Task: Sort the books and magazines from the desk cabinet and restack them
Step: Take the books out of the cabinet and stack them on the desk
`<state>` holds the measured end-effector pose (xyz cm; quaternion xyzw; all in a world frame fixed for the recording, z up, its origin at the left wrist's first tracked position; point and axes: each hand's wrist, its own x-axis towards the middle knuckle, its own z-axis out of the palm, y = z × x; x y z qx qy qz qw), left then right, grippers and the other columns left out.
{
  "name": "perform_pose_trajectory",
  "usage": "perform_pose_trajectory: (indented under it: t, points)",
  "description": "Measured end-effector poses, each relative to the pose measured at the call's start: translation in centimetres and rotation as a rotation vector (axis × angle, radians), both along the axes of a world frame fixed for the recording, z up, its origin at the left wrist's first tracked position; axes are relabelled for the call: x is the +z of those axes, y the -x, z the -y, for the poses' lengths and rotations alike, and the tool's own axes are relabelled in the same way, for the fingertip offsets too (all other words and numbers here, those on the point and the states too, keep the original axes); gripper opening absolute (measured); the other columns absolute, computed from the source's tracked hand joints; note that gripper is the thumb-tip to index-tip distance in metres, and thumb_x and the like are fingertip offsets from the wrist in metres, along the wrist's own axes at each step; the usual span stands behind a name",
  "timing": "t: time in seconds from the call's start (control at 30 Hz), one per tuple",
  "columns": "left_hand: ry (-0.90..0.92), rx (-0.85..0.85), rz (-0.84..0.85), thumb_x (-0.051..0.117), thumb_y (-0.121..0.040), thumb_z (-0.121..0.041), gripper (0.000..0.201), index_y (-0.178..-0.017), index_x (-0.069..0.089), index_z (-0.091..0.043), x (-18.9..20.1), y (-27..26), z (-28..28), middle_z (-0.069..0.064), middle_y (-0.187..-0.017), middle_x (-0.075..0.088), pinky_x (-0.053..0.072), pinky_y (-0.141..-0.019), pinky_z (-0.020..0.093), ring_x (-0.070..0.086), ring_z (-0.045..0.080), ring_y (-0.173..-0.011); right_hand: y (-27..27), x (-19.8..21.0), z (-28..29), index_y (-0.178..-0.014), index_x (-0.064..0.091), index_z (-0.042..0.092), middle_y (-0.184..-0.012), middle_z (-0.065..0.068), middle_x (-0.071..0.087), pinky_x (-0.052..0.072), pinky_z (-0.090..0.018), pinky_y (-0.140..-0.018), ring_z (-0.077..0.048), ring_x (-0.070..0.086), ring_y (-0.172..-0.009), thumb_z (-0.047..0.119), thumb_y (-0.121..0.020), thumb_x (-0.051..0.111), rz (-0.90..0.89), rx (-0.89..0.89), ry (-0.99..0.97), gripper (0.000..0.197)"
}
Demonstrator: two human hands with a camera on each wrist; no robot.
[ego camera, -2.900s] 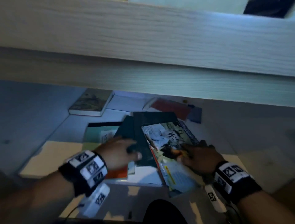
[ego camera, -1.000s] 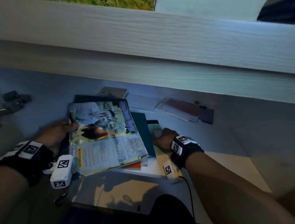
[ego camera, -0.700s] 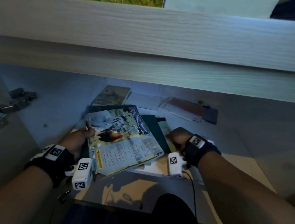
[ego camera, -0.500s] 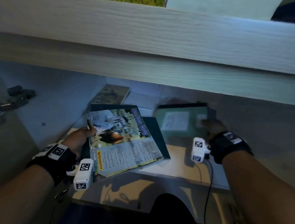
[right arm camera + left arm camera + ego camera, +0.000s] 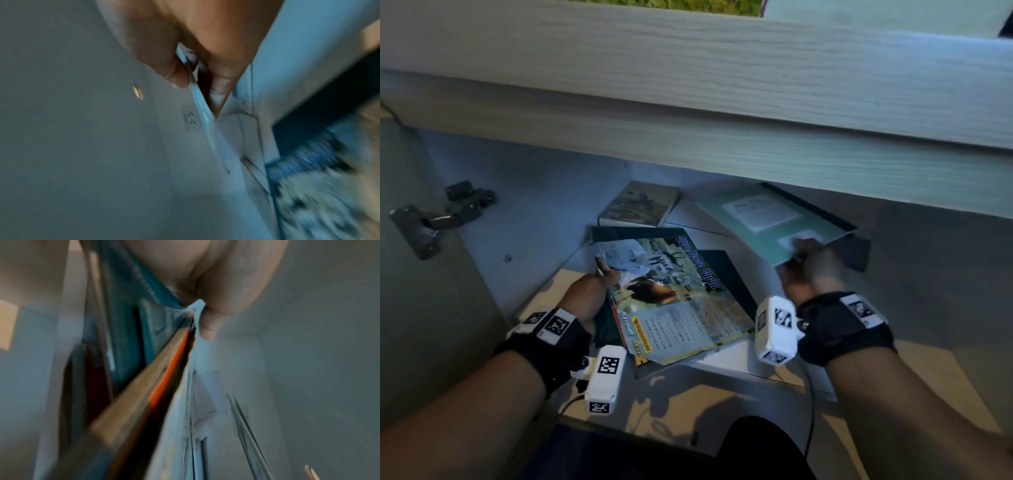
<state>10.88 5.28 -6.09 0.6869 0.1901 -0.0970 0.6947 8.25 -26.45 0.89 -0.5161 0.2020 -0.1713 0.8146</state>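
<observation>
The magazine point(image 5: 671, 298) shows a blue title and yellow-red banner — the notebook point(image 5: 774, 219) pale green, white-labelled.

- One magazine point(image 5: 671, 298) with a farm-picture cover, on top of the pile.
- One pale green book point(image 5: 774, 219), raised at the right.
- One small book point(image 5: 640, 205) with a picture cover, at the back.
- At least one dark-covered book point(image 5: 726, 274) under the magazine; the rest of the pile cannot be counted.
- Two hands: left hand point(image 5: 589, 294), right hand point(image 5: 811, 270).
- One metal hinge point(image 5: 431, 222).
</observation>
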Motion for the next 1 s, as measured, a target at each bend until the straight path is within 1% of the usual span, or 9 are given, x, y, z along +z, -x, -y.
perform_pose_trajectory:
  t: [0.1,0.33,0.4,0.5,0.6,0.7,0.8,0.9,1.0]
  points:
    - [0.131,-0.046,-0.044,0.071,-0.085,-0.055,0.045,-0.111,0.069,-0.018,0.5,0.3,0.8,0.019,-0.103,0.077,0.059,-0.085,0.052,0.074,0.04,-0.095,1.4,-1.9,-4.5,-0.089,0.061,0.004,-0.083,-0.014,0.069,0.061,-0.036,-0.058,-0.026,0.07,-0.072,-0.006,-0.096,0.052,-0.06,0.271,-0.271,0.016]
    - [-0.05,-0.133,0.06,0.086,-0.073,-0.034,0.05,-0.111,0.072,-0.004,-0.3,-0.9,0.4,0.016,-0.104,0.077,0.058,-0.086,0.047,0.074,0.037,-0.094,5.9,-3.9,-7.2,-0.105,0.067,0.008,-0.087,-0.01,0.075,0.062,-0.029,-0.06,-0.019,0.073,-0.066,0.02,-0.101,0.061,-0.334,1.152,0.326,0.014]
    - [-0.04,-0.141,0.081,0.085,-0.074,-0.018,0.047,-0.114,0.071,0.003,0.0,-1.5,0.1,0.016,-0.111,0.075,0.056,-0.092,0.046,0.072,0.036,-0.101,5.9,-3.5,-5.7,-0.096,0.07,0.009,-0.077,-0.007,0.072,0.055,-0.026,-0.05,-0.015,0.065,-0.056,0.023,-0.099,0.065,-0.334,1.113,0.604,0.015]
    - [0.022,-0.125,0.154,0.068,-0.086,0.0,0.03,-0.116,0.069,0.006,1.2,-2.3,0.1,0.015,-0.113,0.074,0.061,-0.067,0.027,0.074,0.028,-0.093,5.5,-3.9,-3.8,-0.087,0.076,0.016,-0.086,-0.003,0.076,0.054,-0.035,-0.068,-0.012,0.065,-0.071,0.024,-0.093,0.068,-0.205,0.997,1.147,0.013]
    - [0.078,-0.076,0.177,0.064,-0.089,0.001,0.012,-0.099,0.07,-0.003,3.1,-3.4,-0.2,0.009,-0.099,0.077,0.06,-0.066,0.027,0.074,0.021,-0.072,5.6,-5.5,-4.3,-0.126,0.067,0.026,-0.135,0.0,0.062,0.046,-0.035,-0.102,-0.019,0.056,-0.122,0.046,-0.088,0.066,-0.016,0.961,1.657,0.043]
    - [0.116,-0.068,0.176,0.069,-0.086,-0.006,0.038,-0.123,0.066,0.0,4.2,-4.3,-0.5,0.021,-0.121,0.07,0.06,-0.085,0.04,0.073,0.028,-0.085,5.8,-7.9,-5.7,-0.163,0.016,0.021,-0.168,-0.002,0.019,0.022,-0.044,-0.124,-0.024,0.02,-0.152,0.057,-0.085,0.066,-0.063,0.996,1.82,0.099]
    - [0.101,-0.078,0.179,0.063,-0.094,-0.006,0.032,-0.124,0.064,0.0,4.8,-4.4,-0.4,0.016,-0.111,0.072,0.061,-0.057,0.028,0.075,0.022,-0.067,6.5,-9.2,-6.7,-0.162,0.011,0.026,-0.158,-0.005,0.029,0.026,-0.056,-0.117,-0.033,0.03,-0.142,0.063,-0.084,0.059,-0.098,0.849,2.011,0.099]
    - [0.089,-0.083,0.159,0.064,-0.093,-0.008,0.037,-0.129,0.063,0.001,4.5,-4.1,-0.5,0.022,-0.121,0.069,0.062,-0.065,0.032,0.074,0.026,-0.077,7.6,-9.5,-6.6,-0.14,0.054,0.029,-0.122,-0.006,0.054,0.047,-0.054,-0.089,-0.038,0.055,-0.11,0.06,-0.077,0.039,0.04,0.68,2.148,0.071]
    - [0.09,-0.081,0.145,0.062,-0.093,-0.003,0.034,-0.127,0.063,0.003,3.7,-4.0,-0.9,0.024,-0.118,0.069,0.063,-0.063,0.033,0.076,0.025,-0.075,7.6,-8.4,-3.5,-0.118,0.07,0.034,-0.111,0.001,0.061,0.055,-0.044,-0.082,-0.029,0.06,-0.102,0.048,-0.074,0.055,0.301,0.688,2.007,0.049]
